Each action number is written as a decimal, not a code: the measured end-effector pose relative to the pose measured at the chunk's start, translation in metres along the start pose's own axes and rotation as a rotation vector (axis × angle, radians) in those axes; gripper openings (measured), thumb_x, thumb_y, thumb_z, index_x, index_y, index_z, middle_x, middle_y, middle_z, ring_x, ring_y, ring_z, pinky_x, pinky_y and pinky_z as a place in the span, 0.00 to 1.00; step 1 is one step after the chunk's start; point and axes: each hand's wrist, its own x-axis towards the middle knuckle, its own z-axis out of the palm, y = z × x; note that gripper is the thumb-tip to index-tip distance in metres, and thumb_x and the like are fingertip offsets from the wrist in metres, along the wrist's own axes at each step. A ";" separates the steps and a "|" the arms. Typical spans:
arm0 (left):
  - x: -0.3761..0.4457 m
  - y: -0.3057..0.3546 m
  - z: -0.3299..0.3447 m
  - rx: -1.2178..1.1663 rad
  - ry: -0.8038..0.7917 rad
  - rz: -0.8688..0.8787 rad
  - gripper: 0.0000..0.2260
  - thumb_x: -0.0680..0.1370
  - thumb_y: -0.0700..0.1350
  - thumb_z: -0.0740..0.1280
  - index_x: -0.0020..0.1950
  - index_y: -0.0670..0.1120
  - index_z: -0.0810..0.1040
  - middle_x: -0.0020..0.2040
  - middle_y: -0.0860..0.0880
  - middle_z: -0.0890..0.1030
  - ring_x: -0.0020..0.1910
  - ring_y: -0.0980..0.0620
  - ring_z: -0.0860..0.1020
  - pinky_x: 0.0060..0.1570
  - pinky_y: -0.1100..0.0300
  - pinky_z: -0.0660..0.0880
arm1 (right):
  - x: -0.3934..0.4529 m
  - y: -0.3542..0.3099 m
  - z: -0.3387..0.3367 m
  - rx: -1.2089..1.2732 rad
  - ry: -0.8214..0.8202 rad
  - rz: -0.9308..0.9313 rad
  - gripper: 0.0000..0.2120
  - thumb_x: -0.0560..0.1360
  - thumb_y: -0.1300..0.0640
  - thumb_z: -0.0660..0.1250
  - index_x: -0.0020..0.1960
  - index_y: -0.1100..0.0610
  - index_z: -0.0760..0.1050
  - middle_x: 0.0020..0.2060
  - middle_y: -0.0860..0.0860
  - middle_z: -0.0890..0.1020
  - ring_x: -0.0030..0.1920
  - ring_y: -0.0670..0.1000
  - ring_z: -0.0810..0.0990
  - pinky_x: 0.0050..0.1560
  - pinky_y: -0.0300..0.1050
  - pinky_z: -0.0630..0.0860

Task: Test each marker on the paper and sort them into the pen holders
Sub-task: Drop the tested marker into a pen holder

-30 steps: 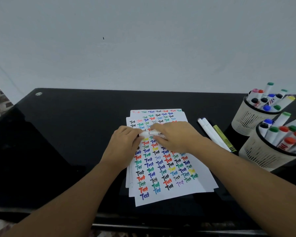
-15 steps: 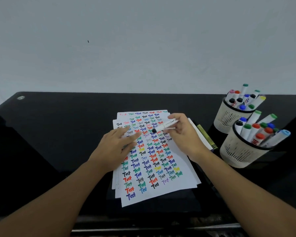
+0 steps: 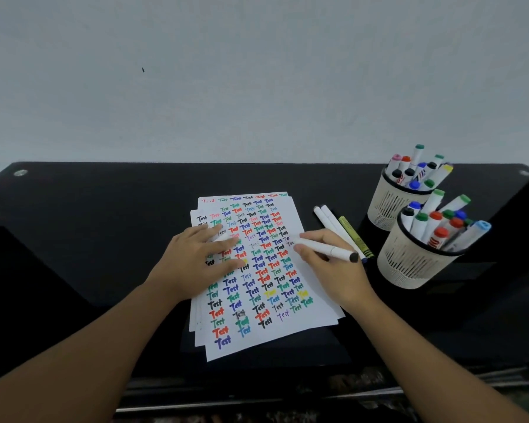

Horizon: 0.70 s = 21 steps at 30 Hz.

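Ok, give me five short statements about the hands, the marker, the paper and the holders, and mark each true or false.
1. The right hand holds a marker with its tip on the paper. True.
2. The left hand is lifted clear of the paper. False: it lies flat on the sheet, with something small and white, perhaps the cap, under its fingers.
3. Both pen holders, the far one and the near one, have markers in them. True.
4. The paper is blank. False: it is covered in rows of coloured "Test" words.
5. The loose pens lie left of the paper. False: they lie to its right, beside the holders.
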 end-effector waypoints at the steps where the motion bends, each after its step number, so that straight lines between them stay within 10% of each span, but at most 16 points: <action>1: 0.000 0.000 0.000 0.001 0.000 -0.001 0.37 0.70 0.81 0.46 0.75 0.69 0.65 0.81 0.58 0.59 0.80 0.54 0.53 0.77 0.47 0.51 | -0.002 0.000 0.000 -0.005 -0.001 -0.013 0.04 0.78 0.55 0.75 0.52 0.48 0.83 0.44 0.42 0.85 0.44 0.45 0.80 0.44 0.36 0.78; 21: 0.000 0.002 0.000 0.027 0.003 -0.008 0.32 0.74 0.76 0.51 0.76 0.67 0.65 0.81 0.57 0.60 0.80 0.53 0.55 0.76 0.47 0.53 | 0.012 0.012 0.005 -0.134 -0.009 0.084 0.12 0.84 0.48 0.65 0.45 0.53 0.77 0.44 0.41 0.81 0.44 0.37 0.78 0.45 0.39 0.71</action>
